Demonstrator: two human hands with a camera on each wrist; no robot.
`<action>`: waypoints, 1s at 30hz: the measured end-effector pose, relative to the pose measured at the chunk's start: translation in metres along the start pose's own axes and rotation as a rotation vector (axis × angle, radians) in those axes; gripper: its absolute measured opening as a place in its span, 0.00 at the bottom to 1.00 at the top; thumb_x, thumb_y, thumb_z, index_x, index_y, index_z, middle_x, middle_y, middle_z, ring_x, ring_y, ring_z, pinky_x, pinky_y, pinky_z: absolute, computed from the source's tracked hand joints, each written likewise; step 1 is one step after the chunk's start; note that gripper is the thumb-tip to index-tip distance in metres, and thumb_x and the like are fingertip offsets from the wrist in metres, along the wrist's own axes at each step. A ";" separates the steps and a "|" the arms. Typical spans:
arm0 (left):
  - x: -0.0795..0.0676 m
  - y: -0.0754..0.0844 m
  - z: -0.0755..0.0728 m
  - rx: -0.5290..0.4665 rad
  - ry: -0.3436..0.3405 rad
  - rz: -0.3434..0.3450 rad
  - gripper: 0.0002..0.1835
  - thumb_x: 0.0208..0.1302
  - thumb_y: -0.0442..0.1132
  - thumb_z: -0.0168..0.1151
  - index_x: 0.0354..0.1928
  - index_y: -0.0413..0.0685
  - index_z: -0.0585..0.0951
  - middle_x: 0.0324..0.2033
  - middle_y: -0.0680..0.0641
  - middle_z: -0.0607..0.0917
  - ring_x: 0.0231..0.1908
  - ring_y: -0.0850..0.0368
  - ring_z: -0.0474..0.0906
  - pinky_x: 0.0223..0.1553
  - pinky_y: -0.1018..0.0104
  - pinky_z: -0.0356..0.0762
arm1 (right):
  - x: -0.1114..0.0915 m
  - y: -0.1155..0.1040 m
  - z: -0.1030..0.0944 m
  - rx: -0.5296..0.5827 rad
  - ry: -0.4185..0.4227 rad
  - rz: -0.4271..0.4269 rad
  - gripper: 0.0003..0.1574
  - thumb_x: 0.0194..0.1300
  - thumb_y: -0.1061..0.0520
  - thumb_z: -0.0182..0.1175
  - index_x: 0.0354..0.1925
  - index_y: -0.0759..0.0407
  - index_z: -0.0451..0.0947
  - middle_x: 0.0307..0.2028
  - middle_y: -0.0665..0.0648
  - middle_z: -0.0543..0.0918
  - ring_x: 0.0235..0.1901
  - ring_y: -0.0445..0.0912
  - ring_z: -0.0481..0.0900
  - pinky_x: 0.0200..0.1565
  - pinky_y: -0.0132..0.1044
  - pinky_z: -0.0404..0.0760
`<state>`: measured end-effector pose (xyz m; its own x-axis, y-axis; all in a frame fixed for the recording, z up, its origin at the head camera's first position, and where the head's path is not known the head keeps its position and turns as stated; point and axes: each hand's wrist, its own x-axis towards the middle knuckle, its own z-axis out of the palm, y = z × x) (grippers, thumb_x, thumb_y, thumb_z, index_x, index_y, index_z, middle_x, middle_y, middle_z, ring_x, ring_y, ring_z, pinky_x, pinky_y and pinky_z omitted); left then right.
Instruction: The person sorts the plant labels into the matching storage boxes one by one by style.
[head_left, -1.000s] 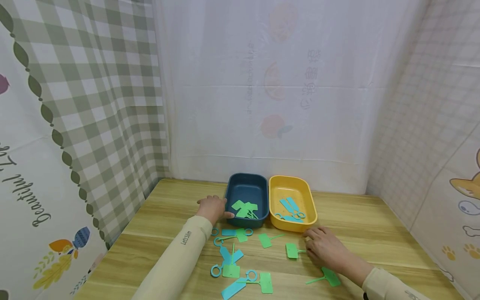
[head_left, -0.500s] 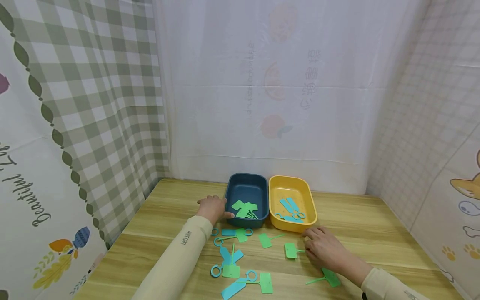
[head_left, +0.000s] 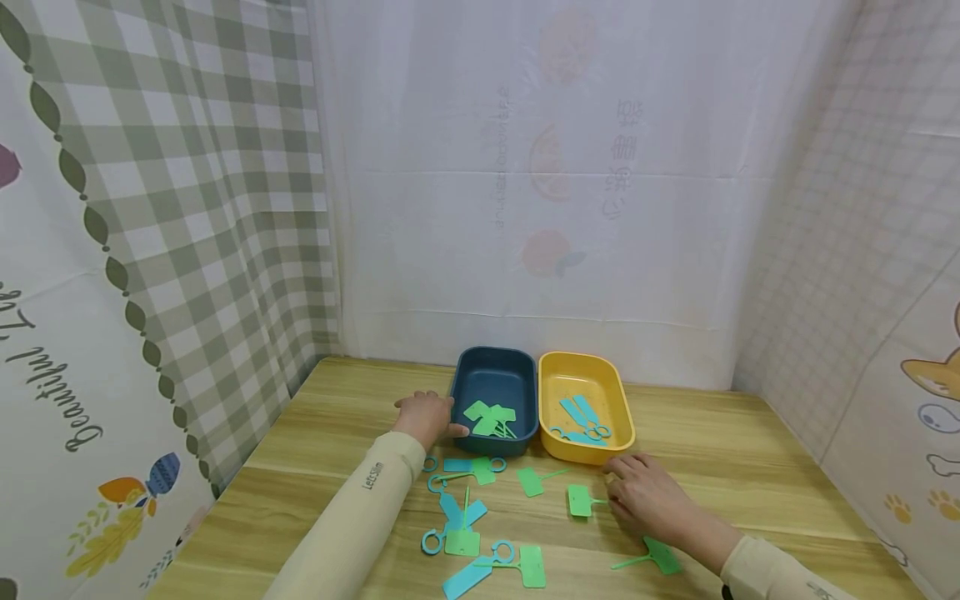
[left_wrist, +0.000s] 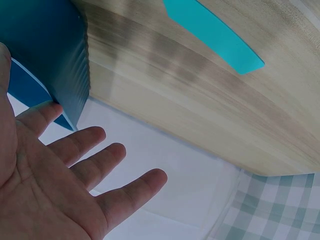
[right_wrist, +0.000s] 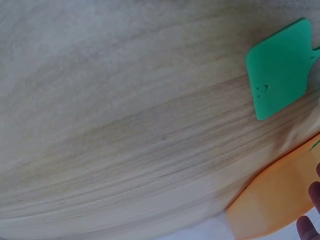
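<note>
Head view: green tag [head_left: 578, 501] just short of the yellow bin [head_left: 587, 455] at 12 o'clock, flat on or barely off the worktop [head_left: 697, 442], hard to tell which. At 3 o'clock from the tag, right-hand grip [head_left: 645, 500], with bent fingers over the stem's end; cannot tell whether pinched or merely touched. At 10 o'clock, left-hand grip [head_left: 425, 417], spread wide and holding nothing, with thumb and forefinger against the rim of the navy bin [head_left: 495, 446].

Possible slip of the thin stem, if caught only by the tip. Possible bump of the yellow bin, from fingers so close beside the near wall. Possible sweeping aside of the second green tag [head_left: 663, 555] at 4 o'clock, from a low right wrist. Likely snagging among the blue tags [head_left: 450, 507] near 9 o'clock, because of crossed stems and rings.

Tight beyond the bins, with the white curtain [head_left: 450, 250] behind the back edge; roomier at 2 o'clock, over bare wood.
</note>
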<state>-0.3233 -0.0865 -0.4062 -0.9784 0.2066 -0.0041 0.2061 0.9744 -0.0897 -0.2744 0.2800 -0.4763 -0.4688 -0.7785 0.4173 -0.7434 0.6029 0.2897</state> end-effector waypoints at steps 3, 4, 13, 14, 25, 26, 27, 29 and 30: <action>0.000 0.000 0.000 0.001 0.004 0.000 0.38 0.61 0.68 0.58 0.65 0.51 0.78 0.55 0.38 0.81 0.55 0.36 0.77 0.49 0.36 0.77 | 0.001 0.000 0.000 0.002 0.001 0.001 0.17 0.46 0.60 0.69 0.15 0.46 0.70 0.38 0.54 0.82 0.40 0.51 0.79 0.44 0.54 0.76; 0.000 0.000 0.000 0.002 0.006 0.000 0.38 0.61 0.68 0.58 0.65 0.51 0.78 0.55 0.38 0.81 0.55 0.36 0.77 0.49 0.36 0.77 | 0.001 -0.001 0.000 0.000 0.002 0.003 0.17 0.46 0.60 0.69 0.15 0.46 0.70 0.38 0.54 0.82 0.40 0.51 0.79 0.44 0.53 0.76; -0.001 0.000 0.000 0.007 0.011 0.002 0.38 0.61 0.68 0.59 0.65 0.51 0.78 0.54 0.38 0.82 0.54 0.36 0.77 0.48 0.36 0.77 | 0.002 -0.002 -0.002 -0.007 -0.009 0.005 0.16 0.47 0.61 0.68 0.15 0.47 0.71 0.38 0.54 0.82 0.40 0.51 0.79 0.44 0.53 0.77; -0.001 0.000 0.000 0.007 0.011 0.002 0.38 0.61 0.68 0.59 0.65 0.51 0.78 0.54 0.38 0.82 0.54 0.36 0.77 0.48 0.36 0.77 | 0.003 -0.002 -0.002 -0.009 -0.010 0.005 0.16 0.47 0.60 0.68 0.15 0.47 0.71 0.38 0.54 0.82 0.40 0.51 0.79 0.44 0.53 0.77; 0.000 0.000 -0.002 0.002 -0.013 -0.003 0.38 0.62 0.68 0.58 0.66 0.51 0.77 0.56 0.38 0.81 0.55 0.36 0.76 0.49 0.35 0.77 | 0.011 -0.006 -0.006 0.003 -0.025 0.013 0.17 0.48 0.59 0.71 0.16 0.46 0.72 0.40 0.54 0.82 0.43 0.51 0.79 0.45 0.52 0.76; 0.000 0.000 -0.002 0.001 -0.014 -0.003 0.38 0.62 0.68 0.58 0.66 0.51 0.77 0.56 0.38 0.81 0.55 0.36 0.76 0.49 0.35 0.77 | 0.011 -0.007 -0.006 0.006 -0.025 0.012 0.17 0.48 0.59 0.71 0.16 0.47 0.72 0.40 0.54 0.82 0.43 0.51 0.79 0.45 0.53 0.76; 0.000 0.000 -0.002 0.001 -0.014 -0.002 0.38 0.62 0.68 0.58 0.66 0.51 0.77 0.56 0.38 0.81 0.55 0.36 0.76 0.49 0.35 0.77 | 0.012 -0.007 -0.007 0.008 -0.025 0.012 0.16 0.48 0.59 0.71 0.16 0.47 0.73 0.40 0.54 0.82 0.43 0.51 0.79 0.45 0.53 0.76; 0.000 0.000 -0.002 -0.002 -0.015 -0.002 0.38 0.62 0.68 0.58 0.66 0.51 0.77 0.56 0.38 0.81 0.55 0.36 0.76 0.49 0.35 0.77 | 0.013 -0.008 -0.007 0.016 -0.022 0.013 0.16 0.48 0.60 0.70 0.16 0.47 0.73 0.40 0.54 0.82 0.43 0.50 0.79 0.45 0.53 0.76; 0.000 0.000 -0.002 -0.003 -0.015 -0.003 0.38 0.62 0.68 0.58 0.66 0.51 0.77 0.55 0.38 0.81 0.55 0.36 0.76 0.49 0.35 0.77 | 0.014 -0.009 -0.007 0.019 -0.021 0.014 0.15 0.49 0.60 0.70 0.16 0.47 0.73 0.40 0.54 0.82 0.43 0.50 0.79 0.45 0.53 0.76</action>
<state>-0.3232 -0.0859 -0.4045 -0.9792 0.2022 -0.0190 0.2031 0.9753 -0.0865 -0.2708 0.2651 -0.4667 -0.4891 -0.7735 0.4032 -0.7454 0.6107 0.2673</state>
